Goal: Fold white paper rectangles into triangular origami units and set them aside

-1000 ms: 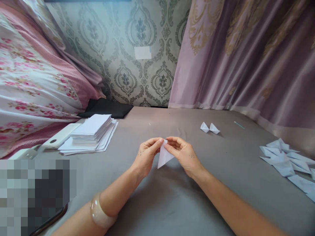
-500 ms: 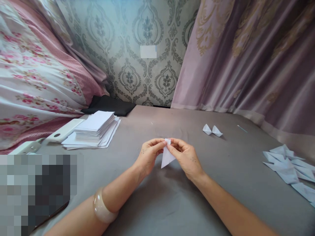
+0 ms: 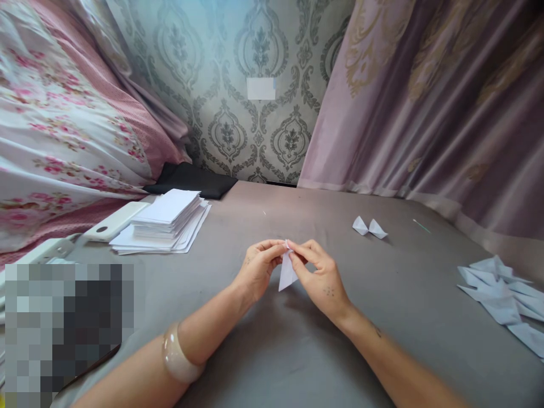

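Between my hands, above the grey cloth, is a small folded piece of white paper (image 3: 287, 274), its pointed end hanging down. My left hand (image 3: 262, 265) pinches its upper left side, with thumb and fingers closed. At the upper right, my right hand (image 3: 317, 269) grips the same paper, its index finger and thumb pressed at the top tip. The fingers partly hide the upper folds. Two small folded paper shapes (image 3: 360, 226) stand close together beyond my right hand.
A stack of white paper (image 3: 168, 212) lies at the left beside a white power strip (image 3: 117, 221). Several folded paper pieces (image 3: 501, 289) are heaped at the far right. A thin stick (image 3: 421, 226) and black fabric (image 3: 191, 180) lie toward the back of the grey cloth (image 3: 238, 221).
My right index finger has come over the paper's top tip, which now looks folded or pinched down. The view has shifted slightly; my left hand stays almost in place.
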`<state>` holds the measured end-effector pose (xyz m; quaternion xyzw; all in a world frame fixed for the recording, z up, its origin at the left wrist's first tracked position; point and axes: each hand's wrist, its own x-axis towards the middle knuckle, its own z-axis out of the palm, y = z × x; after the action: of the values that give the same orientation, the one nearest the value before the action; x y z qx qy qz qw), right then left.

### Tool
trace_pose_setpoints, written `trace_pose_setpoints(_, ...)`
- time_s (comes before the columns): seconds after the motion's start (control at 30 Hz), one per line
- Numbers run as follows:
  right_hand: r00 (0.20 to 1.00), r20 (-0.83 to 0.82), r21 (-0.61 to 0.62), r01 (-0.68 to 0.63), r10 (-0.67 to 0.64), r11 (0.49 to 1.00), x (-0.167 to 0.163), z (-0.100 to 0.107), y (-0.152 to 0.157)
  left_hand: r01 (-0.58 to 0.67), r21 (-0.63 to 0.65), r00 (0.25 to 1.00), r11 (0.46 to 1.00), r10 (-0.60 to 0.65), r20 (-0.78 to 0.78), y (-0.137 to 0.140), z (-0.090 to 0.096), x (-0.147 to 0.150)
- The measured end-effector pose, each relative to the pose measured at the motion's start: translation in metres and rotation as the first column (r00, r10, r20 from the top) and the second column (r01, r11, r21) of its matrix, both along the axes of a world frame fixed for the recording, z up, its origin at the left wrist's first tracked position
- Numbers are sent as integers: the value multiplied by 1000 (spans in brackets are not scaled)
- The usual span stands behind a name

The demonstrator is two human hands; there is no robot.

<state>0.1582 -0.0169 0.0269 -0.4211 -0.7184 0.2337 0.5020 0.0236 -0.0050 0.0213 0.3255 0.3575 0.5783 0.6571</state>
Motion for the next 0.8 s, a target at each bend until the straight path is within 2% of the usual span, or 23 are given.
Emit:
trace_pose_setpoints(0.23, 958, 277, 241, 1, -70, 970, 4, 0, -3, 24, -2, 999, 1000, -24, 44, 0, 2, 0)
trace_pose_setpoints(0.37, 906, 401, 285, 15, -134, 958, 6, 1, -5, 76, 7, 994, 997, -77, 80, 0, 3, 1)
trace_pose_setpoints(0.43, 900, 420, 267, 3, -119, 964, 7, 2, -6, 114, -8, 990, 993, -113, 89, 1, 3, 1)
trace_pose_setpoints(0.53, 953, 304, 134, -36, -6, 990, 9, 6, -4, 144, -67, 984, 987, -135, 115, 3, 3, 1)
trace_pose_setpoints(0.6, 995, 68, -87, -72, 78, 994, 9, 9, 1, 157, -97, 983, 983, -146, 116, 3, 4, 1)
trace_pose_setpoints(0.63, 993, -85, -218, -96, 79, 971, 9, 10, 3, 157, -104, 983, 982, -146, 107, 3, 4, 2)
trace_pose_setpoints(0.7, 942, -335, -433, -157, 3, 888, 8, 10, 7, 128, -104, 989, 986, -120, 85, 2, 5, 2)
trace_pose_setpoints(0.77, 894, -442, -536, -205, -66, 819, 6, 9, 10, 83, -97, 995, 992, -77, 64, 0, 4, 3)
trace_pose_setpoints(0.8, 887, -456, -555, -220, -73, 803, 5, 7, 10, 61, -89, 997, 994, -57, 51, -1, 3, 4)
